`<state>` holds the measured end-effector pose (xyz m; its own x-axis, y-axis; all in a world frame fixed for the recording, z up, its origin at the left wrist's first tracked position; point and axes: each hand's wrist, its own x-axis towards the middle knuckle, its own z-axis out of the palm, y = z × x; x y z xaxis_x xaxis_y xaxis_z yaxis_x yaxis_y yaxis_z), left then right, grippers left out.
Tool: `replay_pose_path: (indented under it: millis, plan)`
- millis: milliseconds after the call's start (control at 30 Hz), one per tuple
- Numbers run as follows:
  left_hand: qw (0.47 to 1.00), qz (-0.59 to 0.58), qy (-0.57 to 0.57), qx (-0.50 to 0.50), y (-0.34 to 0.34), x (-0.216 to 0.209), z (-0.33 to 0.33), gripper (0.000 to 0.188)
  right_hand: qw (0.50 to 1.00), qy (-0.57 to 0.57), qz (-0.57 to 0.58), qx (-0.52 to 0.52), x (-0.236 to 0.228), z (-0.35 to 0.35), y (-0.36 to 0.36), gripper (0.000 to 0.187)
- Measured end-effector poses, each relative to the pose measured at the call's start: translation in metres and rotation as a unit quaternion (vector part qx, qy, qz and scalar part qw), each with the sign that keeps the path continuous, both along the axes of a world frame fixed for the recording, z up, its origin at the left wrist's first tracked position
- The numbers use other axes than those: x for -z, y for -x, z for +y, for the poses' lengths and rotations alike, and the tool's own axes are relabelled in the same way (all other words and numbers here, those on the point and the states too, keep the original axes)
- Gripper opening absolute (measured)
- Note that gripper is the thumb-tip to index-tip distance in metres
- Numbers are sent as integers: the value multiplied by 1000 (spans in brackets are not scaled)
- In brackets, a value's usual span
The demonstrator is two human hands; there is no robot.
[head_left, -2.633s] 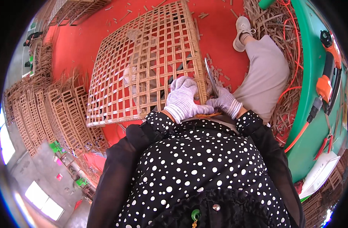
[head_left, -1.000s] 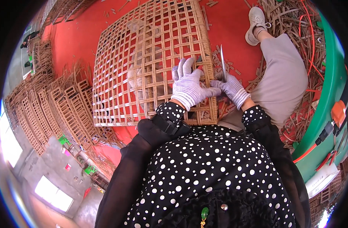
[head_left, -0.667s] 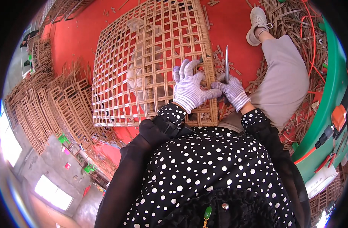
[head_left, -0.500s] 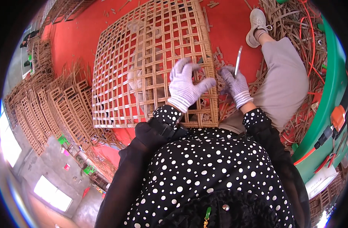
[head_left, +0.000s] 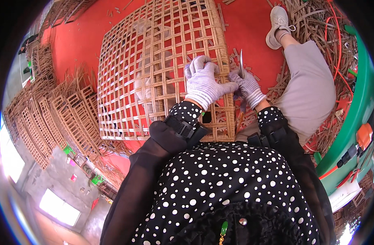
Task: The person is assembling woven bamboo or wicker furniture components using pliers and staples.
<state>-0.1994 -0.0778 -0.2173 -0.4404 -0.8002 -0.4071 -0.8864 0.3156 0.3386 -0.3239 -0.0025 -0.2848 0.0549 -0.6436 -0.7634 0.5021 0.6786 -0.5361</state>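
A large woven rattan lattice panel (head_left: 126,77) lies across my lap, with a beige shape, perhaps a trouser leg, showing through its gaps. My left hand (head_left: 203,83), in a white-and-lilac striped glove, rests on it by the right rim (head_left: 224,45). Its fingers curl over the strands and its thumb reaches to the rim. Just outside that rim is my right hand (head_left: 250,87), gloved alike and closed around a slim silver metal tool (head_left: 241,61). The tool's narrow, pointed end stands up past the fingers; its lower part is hidden by the hand.
Cut rattan strips (head_left: 317,36) heap up at the right beside an orange cord (head_left: 339,53). A green tub rim (head_left: 346,134) curves near my right side, with an orange-and-black tool (head_left: 363,136). Several woven frames (head_left: 66,118) stack at the left. Red floor covering (head_left: 248,24) lies beneath.
My right hand has shifted slightly left, closer to the rim, and the tool has turned more upright and edge-on. My left fingers have curled in more, with the thumb moved to the right.
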Motion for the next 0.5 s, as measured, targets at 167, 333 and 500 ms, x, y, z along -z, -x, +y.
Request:
replay_pose_path:
  millis: [167, 333, 500]
  plan:
    - [1000, 13, -4, -1, -1, 4, -1, 65, 1000, -4, 12, 10, -9, 0, 0, 20]
    - [999, 17, -28, 3, -3, 2, -1, 62, 999, -25, 25, 5, -5, 2, -2, 21]
    - [991, 111, -46, -60, -11, 10, -3, 67, 988, -21, 145, 52, -3, -7, -4, 30]
